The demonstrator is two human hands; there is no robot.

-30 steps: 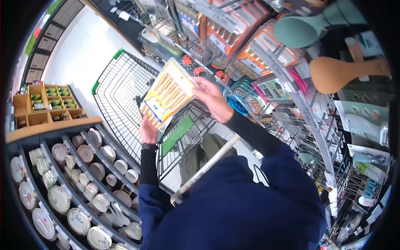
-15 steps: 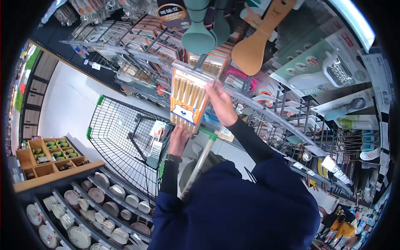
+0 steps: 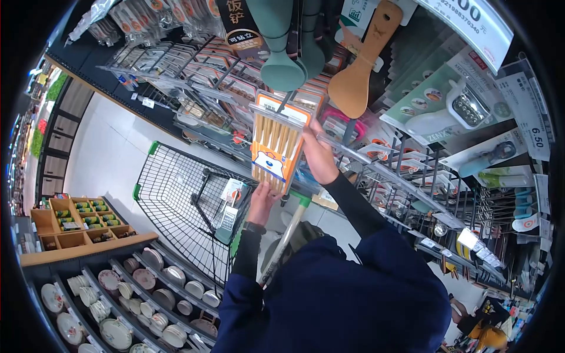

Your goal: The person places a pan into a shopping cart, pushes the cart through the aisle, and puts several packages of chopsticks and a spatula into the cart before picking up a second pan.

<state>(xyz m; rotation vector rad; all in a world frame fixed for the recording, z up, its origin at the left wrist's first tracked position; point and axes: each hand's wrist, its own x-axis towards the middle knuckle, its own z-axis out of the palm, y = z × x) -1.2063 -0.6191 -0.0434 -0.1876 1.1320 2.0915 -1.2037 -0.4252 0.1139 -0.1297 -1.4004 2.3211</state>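
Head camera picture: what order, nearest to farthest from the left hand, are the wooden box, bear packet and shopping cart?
From the left hand:
1. Bear packet: touching, held near its bottom.
2. Shopping cart: to the left.
3. Wooden box: farther left.

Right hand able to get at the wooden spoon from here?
Likely yes: the spoon hangs near the right hand, front uncovered, but that hand would first have to let go of the pack.

Green spoon (image 3: 282, 73) cut by top edge, pack (image 3: 273, 144) lettering unreadably small
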